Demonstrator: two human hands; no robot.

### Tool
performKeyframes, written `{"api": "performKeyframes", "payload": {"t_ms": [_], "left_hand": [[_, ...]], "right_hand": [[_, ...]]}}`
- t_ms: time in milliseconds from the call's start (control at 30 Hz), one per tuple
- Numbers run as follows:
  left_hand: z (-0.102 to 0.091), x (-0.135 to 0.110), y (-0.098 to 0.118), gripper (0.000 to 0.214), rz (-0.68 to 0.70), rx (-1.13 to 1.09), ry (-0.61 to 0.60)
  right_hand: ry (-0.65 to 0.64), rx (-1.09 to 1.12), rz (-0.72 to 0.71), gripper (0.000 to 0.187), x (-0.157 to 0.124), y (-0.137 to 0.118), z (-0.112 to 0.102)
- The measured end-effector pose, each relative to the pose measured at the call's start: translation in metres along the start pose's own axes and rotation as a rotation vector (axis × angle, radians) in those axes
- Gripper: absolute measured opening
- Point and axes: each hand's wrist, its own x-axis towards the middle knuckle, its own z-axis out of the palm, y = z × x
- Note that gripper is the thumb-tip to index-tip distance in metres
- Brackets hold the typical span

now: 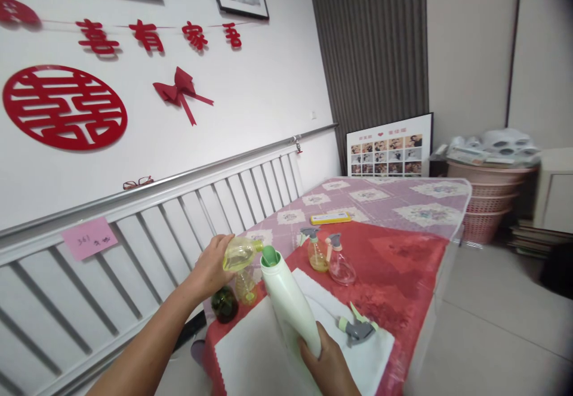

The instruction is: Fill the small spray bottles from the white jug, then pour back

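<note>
"White bottle [286, 300]: which grip has it?"
"Right grip [323, 357] is wrapped around its lower part, over the bench [403, 264]. Left grip [215, 267] holds one small bottle [239, 251], tilted, neck at the green spout [270, 257]."
"What could go wrong?"
"If either grip shakes, the necks may separate; then yellow liquid [237, 262] could wet the white sheet [242, 348]."

small see-through yellow bottle [239, 254], tipped almost onto its side, yellowish liquid [236, 261] inside, its neck right at the mouth of a tall opaque pale-green bottle [290, 303], smooth-sided, uncapped, top leaning left, green spout [270, 256] in the opening
</note>
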Motion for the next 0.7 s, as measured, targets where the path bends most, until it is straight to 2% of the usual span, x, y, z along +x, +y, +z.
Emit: {"api": "performKeyframes", "payload": {"t_ms": [300,700], "left_hand": [[0.001,0.004,0.000,0.078,0.028,0.097,-0.003],[-0.009,0.010,0.008,0.076,0.056,0.242,-0.029]], "right_hand": [[-0.004,-0.014,-0.007,0.023,0.000,0.002,0.001],[-0.016,-0.004,0.012,0.024,-0.001,0.002,0.001]]}}
